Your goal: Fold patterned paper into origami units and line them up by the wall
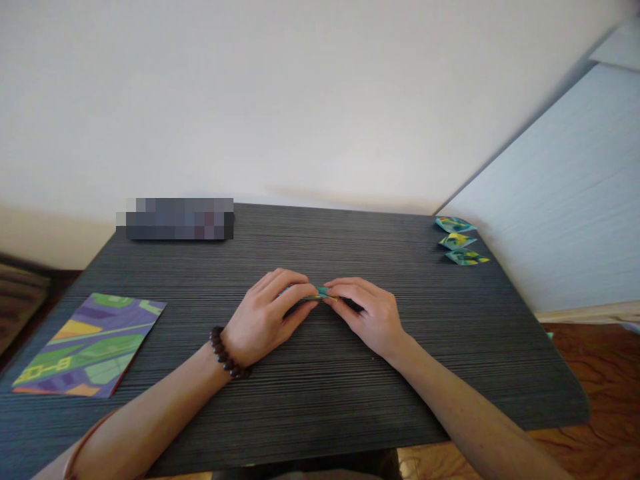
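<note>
Between my hands, over the middle of the table, is a small piece of folded paper (323, 292), teal with a yellowish edge. My left hand (273, 303), with a dark bead bracelet (225, 353) at its wrist, pinches the paper's left end. The right end is pinched between thumb and fingers of my right hand (369, 312). Most of the paper is hidden behind the fingers, so its full shape does not show.
Three folded paper pieces (457, 241) in teal and yellow lie in a column at the back right. A patterned sheet or stack of paper (95, 347) lies at the left. A dark blurred-out object (180, 223) stands at the back left, near the wall (320, 100).
</note>
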{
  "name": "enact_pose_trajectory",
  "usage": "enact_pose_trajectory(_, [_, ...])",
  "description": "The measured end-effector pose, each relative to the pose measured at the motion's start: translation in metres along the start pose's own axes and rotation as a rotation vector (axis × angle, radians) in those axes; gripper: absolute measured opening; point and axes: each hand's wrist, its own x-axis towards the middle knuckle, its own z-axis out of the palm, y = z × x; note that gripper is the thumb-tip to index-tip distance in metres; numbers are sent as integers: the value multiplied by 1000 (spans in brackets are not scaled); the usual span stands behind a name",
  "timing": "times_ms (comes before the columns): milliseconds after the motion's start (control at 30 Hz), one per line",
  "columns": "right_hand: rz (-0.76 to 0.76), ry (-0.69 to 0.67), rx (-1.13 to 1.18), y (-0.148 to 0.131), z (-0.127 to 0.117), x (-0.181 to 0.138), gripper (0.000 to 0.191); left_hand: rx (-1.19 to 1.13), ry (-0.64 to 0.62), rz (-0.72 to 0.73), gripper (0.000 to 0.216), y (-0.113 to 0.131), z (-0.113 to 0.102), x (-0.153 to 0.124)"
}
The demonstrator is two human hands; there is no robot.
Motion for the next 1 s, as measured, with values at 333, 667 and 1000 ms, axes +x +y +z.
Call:
enact_pose_trajectory(333, [50,-10,104,-5,-4,5,12,-219,-51,-155,6,2,2,-2])
enact_pose_trajectory(667, [-101,178,-129,-1,-2,-3,17,-175,12,-358,8,7,-3,2])
enact_pose_trajectory(1000, [-73,153,-254,2,-1,-6,21,-196,30,-331,7,12,-1,-1])
